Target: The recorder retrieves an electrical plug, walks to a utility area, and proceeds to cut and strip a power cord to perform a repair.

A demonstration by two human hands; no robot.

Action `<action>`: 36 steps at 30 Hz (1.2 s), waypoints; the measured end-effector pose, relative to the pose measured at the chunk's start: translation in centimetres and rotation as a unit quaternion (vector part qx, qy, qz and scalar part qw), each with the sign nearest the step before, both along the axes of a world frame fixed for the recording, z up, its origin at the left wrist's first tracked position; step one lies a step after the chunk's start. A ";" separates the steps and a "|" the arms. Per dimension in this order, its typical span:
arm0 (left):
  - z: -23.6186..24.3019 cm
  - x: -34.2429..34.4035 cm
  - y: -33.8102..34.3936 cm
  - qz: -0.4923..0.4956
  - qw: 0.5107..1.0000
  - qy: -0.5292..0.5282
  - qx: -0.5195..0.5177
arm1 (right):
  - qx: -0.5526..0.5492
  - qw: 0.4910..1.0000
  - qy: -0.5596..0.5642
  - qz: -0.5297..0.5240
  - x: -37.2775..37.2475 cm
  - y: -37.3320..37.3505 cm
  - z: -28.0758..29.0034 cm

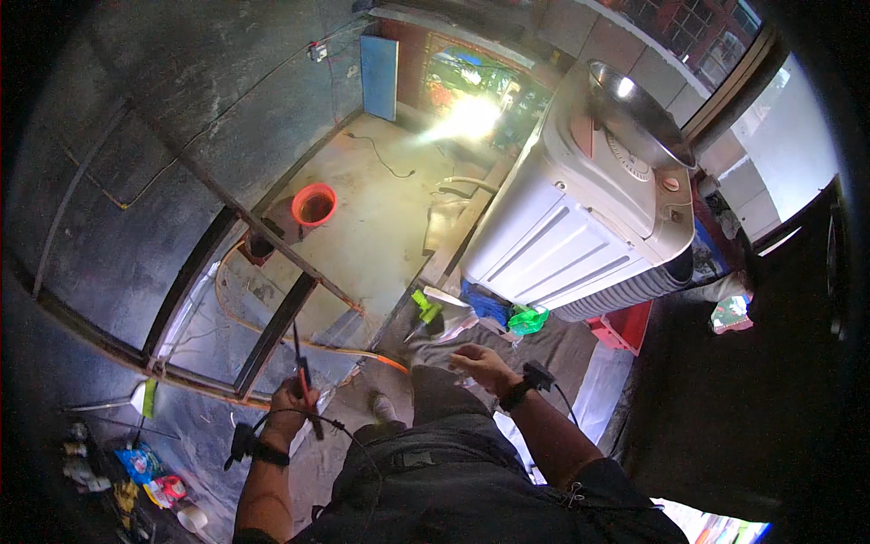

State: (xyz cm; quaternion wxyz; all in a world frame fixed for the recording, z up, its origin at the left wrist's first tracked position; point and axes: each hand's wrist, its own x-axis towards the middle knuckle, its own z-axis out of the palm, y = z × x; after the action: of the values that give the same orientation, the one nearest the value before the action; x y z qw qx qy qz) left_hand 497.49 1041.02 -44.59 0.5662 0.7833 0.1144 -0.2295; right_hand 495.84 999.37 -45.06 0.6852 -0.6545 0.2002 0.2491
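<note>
Red bucket [314, 206] nr floor's [376, 236] L edge, metal frame [275, 336] in front; L hand [290, 403] clasping red/blk tool [304, 370], R hand [489, 367] loosely curled.

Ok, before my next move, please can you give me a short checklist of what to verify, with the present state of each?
1. Grip: your bare left hand holds the slim dark-and-red tool. Ok.
2. Free hand: your bare right hand shows nothing held. Ok.
3. Footing: the long orange hose or cable runs along the floor close to your legs; possible trip risk. Not ok.
4. Round red-orange plastic bucket: upright, beyond the dark metal frame. Ok.
5. Shiny round metal basin: on top of the white plastic washing machine; whether steady, cannot tell.
</note>
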 end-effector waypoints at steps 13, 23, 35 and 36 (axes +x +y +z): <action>2.3 20.7 -17.8 -0.036 0.971 0.108 -0.212 | 0.044 0.978 -0.015 0.203 20.2 2.9 -1.2; -1.6 28.9 -21.8 -0.063 0.979 0.141 -0.132 | 0.078 0.965 0.027 0.247 27.4 -0.7 -1.3; -4.1 45.2 -22.3 0.010 0.950 0.150 -0.273 | 0.072 0.981 0.101 0.149 40.9 -2.1 -1.9; -3.8 46.8 -21.9 0.005 0.952 0.162 -0.259 | 0.038 0.985 0.093 0.137 42.3 -1.9 -1.1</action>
State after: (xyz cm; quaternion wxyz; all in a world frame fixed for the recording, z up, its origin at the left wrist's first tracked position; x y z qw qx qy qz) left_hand 544.27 1019.11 -48.39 0.7246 0.5618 0.1451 -0.3718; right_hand 538.17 997.45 -46.14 0.6475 -0.6231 0.1618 0.4079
